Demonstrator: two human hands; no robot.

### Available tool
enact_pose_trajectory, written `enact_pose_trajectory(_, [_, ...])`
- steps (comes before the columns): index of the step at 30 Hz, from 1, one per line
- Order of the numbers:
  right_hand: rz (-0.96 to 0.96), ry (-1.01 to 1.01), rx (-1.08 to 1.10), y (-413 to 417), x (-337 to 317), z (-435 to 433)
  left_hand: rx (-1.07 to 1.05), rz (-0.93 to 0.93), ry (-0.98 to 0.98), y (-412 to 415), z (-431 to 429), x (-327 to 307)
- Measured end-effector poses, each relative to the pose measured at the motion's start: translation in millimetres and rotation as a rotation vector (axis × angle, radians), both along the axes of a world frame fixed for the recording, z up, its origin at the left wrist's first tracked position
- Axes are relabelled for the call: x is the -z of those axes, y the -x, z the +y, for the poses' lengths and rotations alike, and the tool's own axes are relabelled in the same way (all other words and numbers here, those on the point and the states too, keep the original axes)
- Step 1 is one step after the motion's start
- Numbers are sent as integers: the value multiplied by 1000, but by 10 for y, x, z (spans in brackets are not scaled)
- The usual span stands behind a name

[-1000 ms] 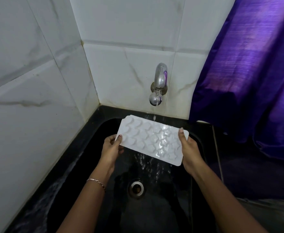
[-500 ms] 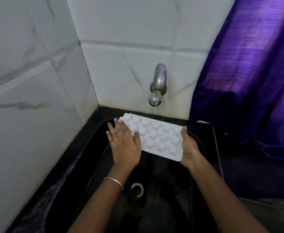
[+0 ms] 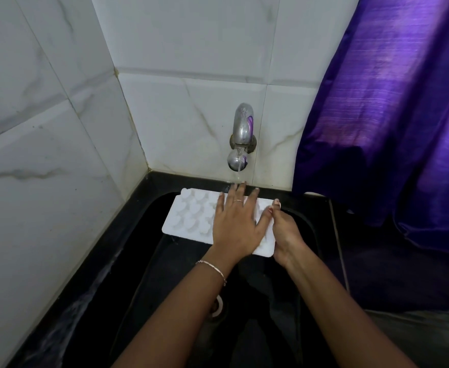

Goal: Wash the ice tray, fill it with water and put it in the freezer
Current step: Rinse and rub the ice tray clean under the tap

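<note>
At left and top stand tiled walls (image 3: pixel 45 155); the tap (image 3: pixel 240 136) juts at centre, a purple curtain (image 3: pixel 390 115) at right. The sink (image 3: pixel 143 274) is free at lower left.

Sweeps the left hand (image 3: pixel 235 224) rightward over the ice tray (image 3: pixel 188 216).
Lets go of the left end, lays the palm flat, now presses the right half, thumb just beside the right hand (image 3: pixel 287 232), fingertips past the far edge.

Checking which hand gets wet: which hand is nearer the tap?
Left. The left hand lies flat on the ice tray, its fingers right under the tap and its stream; the right hand grips the tray's right end, lower and off to the tap's right.
</note>
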State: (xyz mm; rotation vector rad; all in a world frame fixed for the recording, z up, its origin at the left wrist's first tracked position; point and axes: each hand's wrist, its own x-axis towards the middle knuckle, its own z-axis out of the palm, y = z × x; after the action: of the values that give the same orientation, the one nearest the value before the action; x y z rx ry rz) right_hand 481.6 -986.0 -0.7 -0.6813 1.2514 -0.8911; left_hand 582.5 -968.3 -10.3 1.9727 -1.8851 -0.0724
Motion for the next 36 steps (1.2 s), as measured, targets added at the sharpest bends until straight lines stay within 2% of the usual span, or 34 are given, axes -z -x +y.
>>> enact_pose_trajectory(4, [-29, 13, 42, -15, -27, -8, -78, 75, -38, -161, -179, -82])
enact_pose_trajectory(13, [63, 73, 32, 95, -35, 53, -388, 194, -59, -908, -283, 18])
enact_pose_trajectory(18, [101, 77, 46, 134, -57, -20, -514, 516, -239, -1176, -144, -55])
enact_pose_trajectory(19, [113, 83, 46, 137, -71, -39, -494, 633, -260, -1203, -124, -59])
enact_pose_trajectory(22, [130, 93, 40, 151, -114, -121, -419, 1172, -290, -1238, -9, -83])
enact_pose_trajectory(25, [181, 170, 84, 176, -167, -206, -275, 1532, -267, -1277, 121, -72])
enact_pose_trajectory(27, [293, 287, 148, 198, -152, -257, -204, 1666, -241, -1229, 206, -94])
enact_pose_trajectory(29, [534, 439, 143, 214, -120, -307, -186, 1715, -197, -1149, 241, -67])
enact_pose_trajectory(36, [1408, 835, -287, 90, -131, -198, -245, 1723, -83, -908, 259, 21])
